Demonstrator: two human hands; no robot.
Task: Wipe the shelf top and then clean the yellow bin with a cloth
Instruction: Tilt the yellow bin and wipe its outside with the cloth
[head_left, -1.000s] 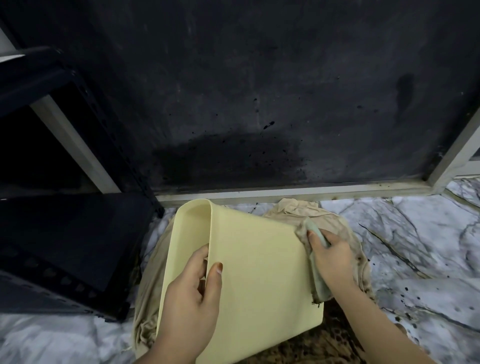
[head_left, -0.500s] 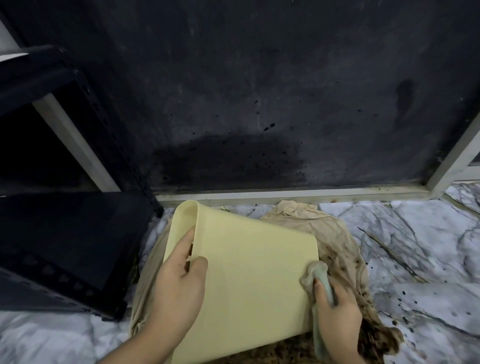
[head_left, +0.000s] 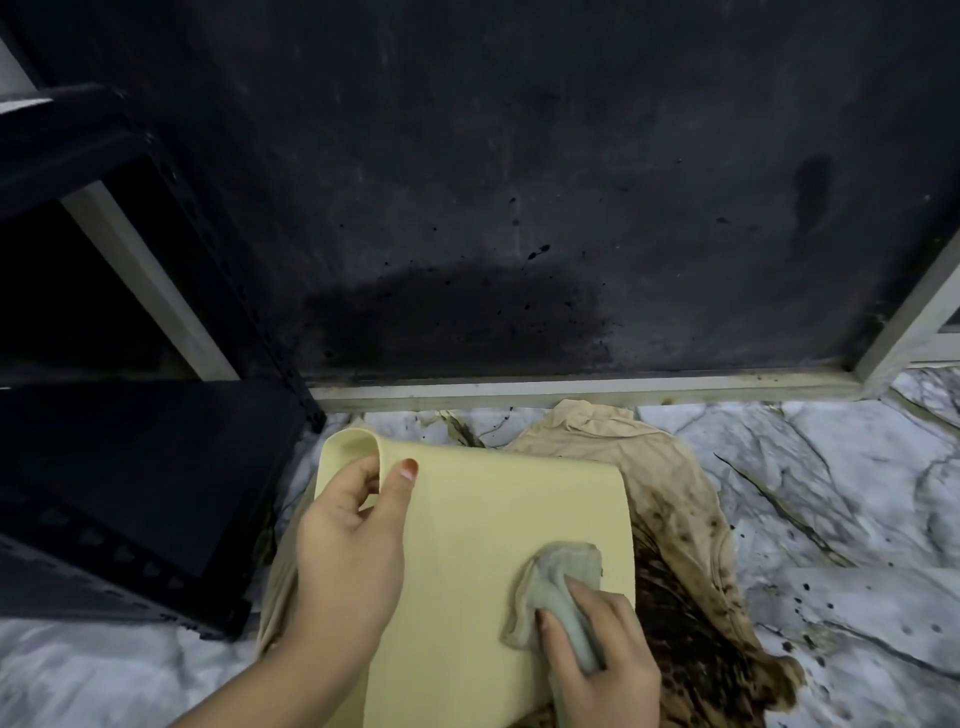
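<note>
As bin (head_left: 483, 525) tilts, cloth (head_left: 558, 582) against it

Both forearms are bare, with no sleeve, watch or bracelet showing up to the picture's lower edge. The left hand (head_left: 347, 551) has a thumbnail painted dark reddish-brown. The right hand (head_left: 605, 654) shows one fingertip with similar dark polish.

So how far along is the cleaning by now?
The shelf top is out of view, so that part can't be judged. In hand: the left hand holds the yellow bin by its rim while the right hand presses the cloth on its outer wall. The bin's other sides, unseen, may remain.
</note>
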